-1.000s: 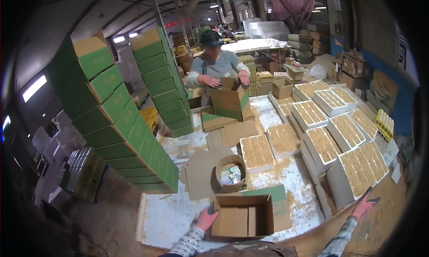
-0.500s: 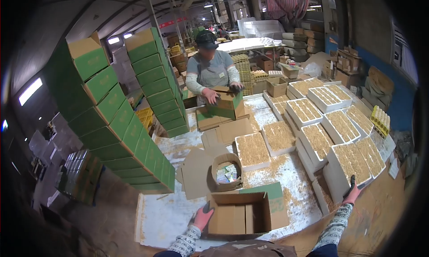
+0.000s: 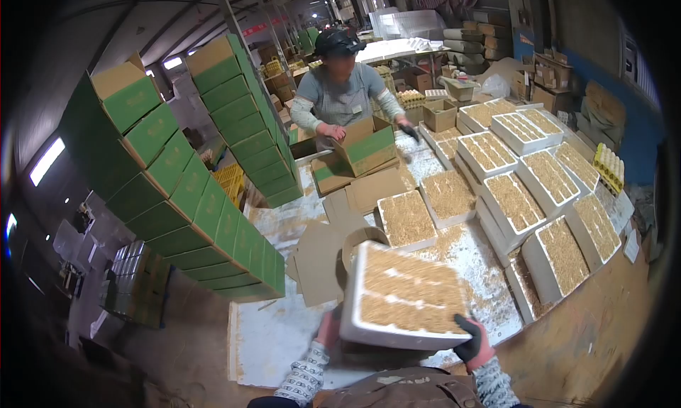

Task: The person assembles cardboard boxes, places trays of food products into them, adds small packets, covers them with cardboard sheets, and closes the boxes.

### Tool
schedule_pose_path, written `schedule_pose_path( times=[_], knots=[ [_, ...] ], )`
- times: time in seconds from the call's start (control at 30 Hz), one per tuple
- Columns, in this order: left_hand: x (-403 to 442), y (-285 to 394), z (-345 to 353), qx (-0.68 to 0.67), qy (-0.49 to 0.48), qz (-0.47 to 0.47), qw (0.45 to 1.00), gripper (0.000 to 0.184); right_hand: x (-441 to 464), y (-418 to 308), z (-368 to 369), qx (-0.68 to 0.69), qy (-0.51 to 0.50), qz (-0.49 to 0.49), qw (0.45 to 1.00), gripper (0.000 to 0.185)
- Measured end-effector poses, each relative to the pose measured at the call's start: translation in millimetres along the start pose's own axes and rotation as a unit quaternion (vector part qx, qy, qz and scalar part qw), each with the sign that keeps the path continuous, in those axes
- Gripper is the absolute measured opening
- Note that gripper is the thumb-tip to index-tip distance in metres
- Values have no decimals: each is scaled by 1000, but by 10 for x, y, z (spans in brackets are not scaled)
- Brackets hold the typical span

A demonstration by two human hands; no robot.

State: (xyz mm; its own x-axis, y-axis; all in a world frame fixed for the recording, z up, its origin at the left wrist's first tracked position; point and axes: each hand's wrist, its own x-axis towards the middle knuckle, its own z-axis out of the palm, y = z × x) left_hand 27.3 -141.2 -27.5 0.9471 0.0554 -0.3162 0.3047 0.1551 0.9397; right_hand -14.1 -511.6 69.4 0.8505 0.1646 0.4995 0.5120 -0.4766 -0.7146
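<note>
Holding a white foam box (image 3: 411,294) of straw-coloured filling over the counter (image 3: 273,330), a person steadies it, tilted, between two gloved hands. The right hand (image 3: 475,343) is curled around the near right corner; the left hand (image 3: 328,328) has hold of the opposite end, its fingers mostly hidden. The lift appears done, the setting-down not; whether the underside touches anything cannot be told. Rows of filled boxes (image 3: 560,259) stand untouched to the right of and beyond the right hand, with a pair of boxes (image 3: 406,220) straight ahead. Left of and beyond the left hand rise two towers of green cartons (image 3: 191,188), suggesting stacking well advanced, though their contents are out of sight. The held box partly blocks a cardboard tub (image 3: 355,245) just beyond the left hand, near flattened cardboard (image 3: 319,262), and hides the counter beneath. Farther ahead, well apart from both hands, a co-worker (image 3: 347,89) has a hand on an open carton (image 3: 365,149).
</note>
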Motion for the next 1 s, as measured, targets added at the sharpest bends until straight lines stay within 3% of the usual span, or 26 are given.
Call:
schedule_pose_path(
  times=[0.03, 0.07, 0.1, 0.17, 0.2, 0.23, 0.27, 0.33, 0.4, 0.47, 0.57, 0.63, 0.67, 0.7, 0.73, 0.77, 0.8, 0.83, 0.87, 0.9, 0.93, 0.97, 1.0],
  knots=[
    [-10, -36, -50, -80, -13, -20, 996, 38, 106, -53, 39, 54, -96, 20, 994, 32],
    [-22, -67, -96, -159, -22, -42, 986, 37, 123, 67, 173, 71, -112, 43, 990, 39],
    [2, -99, -133, -155, -8, -41, 987, 36, 141, 232, 341, 87, -130, 67, 986, 46],
    [60, -242, -214, -152, 21, -43, 987, 34, 374, 115, 412, 295, -55, 319, 899, 63],
    [52, -314, -236, 303, 84, 102, 944, 34, 419, 119, 420, 292, -52, 310, 903, 65],
    [-31, -413, -289, 324, 95, 121, 933, 41, 429, 122, 440, 288, -51, 303, 907, 66],
    [-7, -381, -257, 272, 91, 74, 955, 46, 462, 82, 391, 297, -90, 380, 871, 65],
    [-167, -228, -44, 339, 119, 81, 930, 48, 374, 169, 391, 327, -138, 420, 836, 62],
    [-251, -212, 40, 367, 89, 91, 921, 51, 330, 204, 473, 163, -198, 384, 887, 66],
    [-337, 7, 139, 392, 35, 72, 916, 56, 136, 376, 684, -140, -243, 330, 901, 78],
    [-368, 172, 148, 435, -13, 42, 899, 64, 31, 428, 915, -373, -307, 189, 855, 82],
    [-350, 117, 26, 396, -25, 27, 917, 70, 304, 428, 1030, -453, -422, 157, 769, 82],
    [-371, 185, -22, 304, -32, 50, 951, 70, 423, 541, 1073, -433, -479, 119, 755, 69],
    [-331, 164, -85, 312, -27, 63, 948, 69, 739, 418, 1109, -410, -528, 116, 735, 59],
    [-323, 106, -140, 319, -22, 75, 944, 68, 1102, 180, 1177, -426, -507, 116, 740, 51],
    [-346, 59, -194, 327, -17, 83, 941, 67, 1337, 100, 1200, -349, -373, 59, 858, 42],
    [-354, 133, -262, 314, -9, 63, 947, 66, 1587, 54, 1314, -319, -249, 31, 914, 26],
    [-210, -100, -520, 252, 25, 28, 967, 67, 1858, 108, 1473, -265, -159, -10, 951, 22],
    [31, -486, -869, 190, 59, -3, 980, 68, 2129, 269, 1655, -181, -160, -50, 969, 22],
    [251, -515, -1029, 195, 110, 8, 975, 69, 2284, 565, 1952, -253, -182, -76, 947, 15],
    [452, -424, -1134, 199, 162, 18, 966, 70, 2351, 873, 2244, -372, -220, -146, 890, 21],
    [690, -350, -1189, 263, 232, 69, 934, 71, 2415, 1161, 2489, -486, -251, -208, 811, 28],
    [911, -206, -1218, 318, 303, 121, 890, 72, 2480, 1337, 2641, -505, -287, -256, 773, 28]
  ],
)
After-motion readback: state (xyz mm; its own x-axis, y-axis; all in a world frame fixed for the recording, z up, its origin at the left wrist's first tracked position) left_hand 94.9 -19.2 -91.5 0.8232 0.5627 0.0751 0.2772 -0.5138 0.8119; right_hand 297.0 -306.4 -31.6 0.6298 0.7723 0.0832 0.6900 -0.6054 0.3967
